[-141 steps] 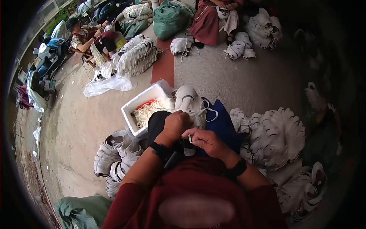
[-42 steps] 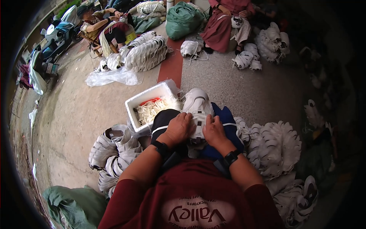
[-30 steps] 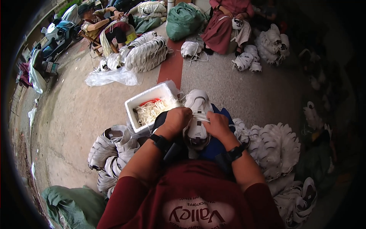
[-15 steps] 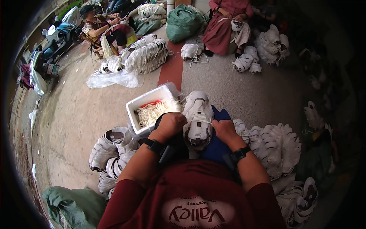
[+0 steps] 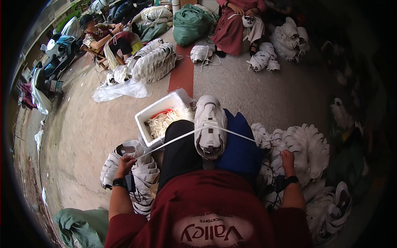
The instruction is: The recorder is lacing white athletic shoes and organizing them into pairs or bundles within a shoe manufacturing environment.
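Note:
A white sneaker (image 5: 210, 126) rests on my lap, toe pointing away, between a black trouser leg and a blue cloth (image 5: 237, 149). A white shoelace (image 5: 173, 139) runs through it and is stretched taut to both sides. My left hand (image 5: 125, 163) is pulled out to the left, shut on one lace end. My right hand (image 5: 286, 158) is pulled out to the right, shut on the other end, over a pile of white shoes (image 5: 306, 149).
A white foam box (image 5: 144, 118) of laces stands ahead left. Stacked white shoes (image 5: 138, 173) lie at my left; more piles lie at right. Two seated people (image 5: 231, 22) work at the far side beside a green sack (image 5: 190, 22).
Both hands left the sneaker and swung out wide to either side, drawing the lace tight across it. The sneaker stayed on my lap.

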Action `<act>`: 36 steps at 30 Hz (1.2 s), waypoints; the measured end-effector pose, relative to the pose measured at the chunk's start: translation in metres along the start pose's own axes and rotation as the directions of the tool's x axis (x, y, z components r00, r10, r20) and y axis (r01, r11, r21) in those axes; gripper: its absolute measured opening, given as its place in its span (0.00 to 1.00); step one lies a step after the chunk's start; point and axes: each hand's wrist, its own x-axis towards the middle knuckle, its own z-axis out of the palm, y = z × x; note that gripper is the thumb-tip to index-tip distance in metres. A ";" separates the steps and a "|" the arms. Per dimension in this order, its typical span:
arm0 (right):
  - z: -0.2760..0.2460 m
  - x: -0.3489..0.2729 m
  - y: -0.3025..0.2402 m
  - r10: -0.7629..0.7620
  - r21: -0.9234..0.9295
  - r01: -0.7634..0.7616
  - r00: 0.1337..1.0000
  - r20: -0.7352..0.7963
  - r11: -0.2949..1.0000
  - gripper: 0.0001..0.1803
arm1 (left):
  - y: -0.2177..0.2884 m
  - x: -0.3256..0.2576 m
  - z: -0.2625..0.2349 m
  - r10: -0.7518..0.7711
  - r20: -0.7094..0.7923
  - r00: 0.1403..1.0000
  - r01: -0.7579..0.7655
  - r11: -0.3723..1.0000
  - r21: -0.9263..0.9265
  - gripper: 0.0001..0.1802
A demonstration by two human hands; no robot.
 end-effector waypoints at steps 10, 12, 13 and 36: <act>-0.040 -0.080 0.111 0.070 -0.392 -0.066 0.998 -0.005 0.918 0.11 | -0.087 -0.054 -0.056 -0.312 -0.112 0.944 0.327 0.932 0.158 0.06; -0.043 -0.087 0.133 -0.047 -0.458 0.129 0.981 0.187 0.879 0.09 | -0.096 -0.040 -0.044 -0.313 -0.117 0.943 0.331 0.919 0.213 0.08; -0.038 -0.079 0.124 -0.052 -0.455 0.133 0.981 0.186 0.880 0.09 | -0.093 -0.033 -0.031 -0.279 -0.137 0.951 0.305 0.921 0.242 0.10; 0.166 0.062 -0.259 -0.287 0.382 0.234 0.954 0.086 0.894 0.08 | 0.199 0.068 0.214 0.231 0.412 0.881 -0.075 0.930 -0.360 0.05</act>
